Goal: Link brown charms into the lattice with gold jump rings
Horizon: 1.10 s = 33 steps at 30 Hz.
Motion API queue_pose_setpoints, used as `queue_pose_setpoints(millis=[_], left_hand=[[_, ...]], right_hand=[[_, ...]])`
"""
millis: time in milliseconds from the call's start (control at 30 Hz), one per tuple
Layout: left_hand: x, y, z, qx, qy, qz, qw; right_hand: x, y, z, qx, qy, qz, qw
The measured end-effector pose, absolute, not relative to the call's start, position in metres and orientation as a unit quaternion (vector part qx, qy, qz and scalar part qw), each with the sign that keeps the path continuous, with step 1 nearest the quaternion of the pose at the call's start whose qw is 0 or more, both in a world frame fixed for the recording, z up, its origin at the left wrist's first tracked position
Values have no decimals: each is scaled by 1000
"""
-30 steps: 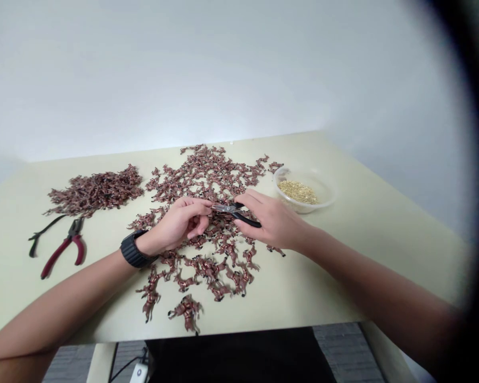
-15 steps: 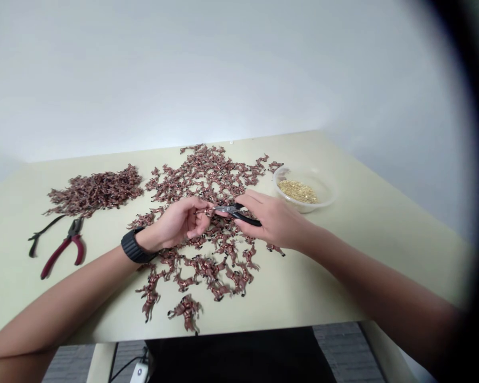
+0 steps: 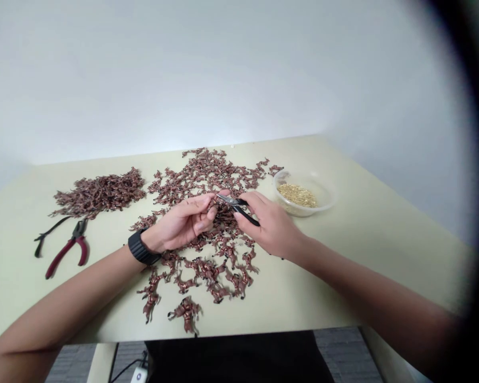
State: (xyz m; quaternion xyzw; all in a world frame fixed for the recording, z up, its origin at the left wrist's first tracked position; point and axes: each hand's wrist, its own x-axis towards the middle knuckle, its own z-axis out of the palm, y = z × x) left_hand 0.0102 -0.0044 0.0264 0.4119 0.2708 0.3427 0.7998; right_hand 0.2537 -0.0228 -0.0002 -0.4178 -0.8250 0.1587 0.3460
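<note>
My view: right hand (image 3: 272,226) closed around black-handled pliers (image 3: 239,208), slim steel nose | left hand (image 3: 182,223) half-curled, grip unclear | copper horse-shaped pieces (image 3: 207,260) scattered beneath

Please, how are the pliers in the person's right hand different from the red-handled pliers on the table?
The black-handled pliers are gripped in the right hand above the table, while the red-handled pliers lie there untouched. The black-handled pliers have slim, pointed metal tips; the red-handled pliers have a broader head. The black-handled pliers look smaller than the red-handled pliers. Both have two coloured handles and a dark metal head.
</note>
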Motion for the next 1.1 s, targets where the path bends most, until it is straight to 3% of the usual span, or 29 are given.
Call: queue_pose_setpoints(millis=[133,400,667,1100], left_hand=[[18,-16,28,448,296,387,750],[8,-40,9,624,425,415,508],[-2,-42,-2,654,445,393,469],[3,-45,2,642,425,386,508]], right_hand=[[249,-25,-1,-419,-815,162,366],[252,-24,-3,-393,-838,187,328],[260,-19,-1,-371,-875,122,285],[261,-18,-1,-355,-894,98,255]])
